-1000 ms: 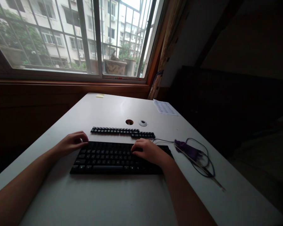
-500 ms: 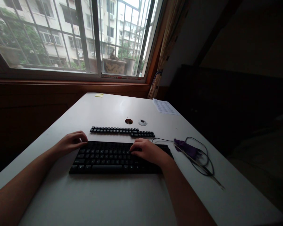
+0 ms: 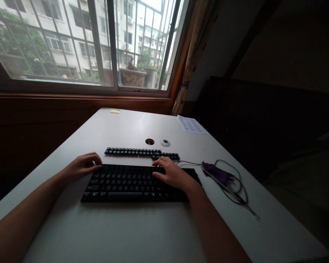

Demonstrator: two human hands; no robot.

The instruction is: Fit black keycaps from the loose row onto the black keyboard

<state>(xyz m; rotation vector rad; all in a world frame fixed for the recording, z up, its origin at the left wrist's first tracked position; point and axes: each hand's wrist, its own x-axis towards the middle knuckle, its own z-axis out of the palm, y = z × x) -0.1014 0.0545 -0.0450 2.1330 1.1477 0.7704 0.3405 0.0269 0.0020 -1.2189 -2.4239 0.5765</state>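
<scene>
A black keyboard (image 3: pixel 120 184) lies flat on the white desk in front of me. At its far left corner, my left hand (image 3: pixel 83 166) is closed, thumb and curled fingers pressed together on the edge. My right hand (image 3: pixel 171 173) hovers over the keyboard's right part with thumb and fingers apart, and nothing shows between them. Just behind the keyboard, black keycaps (image 3: pixel 133 151) are lined up in rows. The fingertips of the right hand are close to the right end of these rows. The right forearm and hand hide part of the keyboard's right side.
To the right, a purple cloth pouch (image 3: pixel 218 173), a thin stick (image 3: pixel 245 205) and a looped black cable (image 3: pixel 239 179) lie on the desk (image 3: pixel 112 233). Farther back are a cable hole (image 3: pixel 150 141), its round cover (image 3: pixel 165 143), a printed sheet (image 3: pixel 192 125) and yellow notes (image 3: pixel 115 111).
My right hand's fingers have spread from a closer pinch and reached slightly away from me, toward the keycap rows. The left hand stays at the keyboard corner.
</scene>
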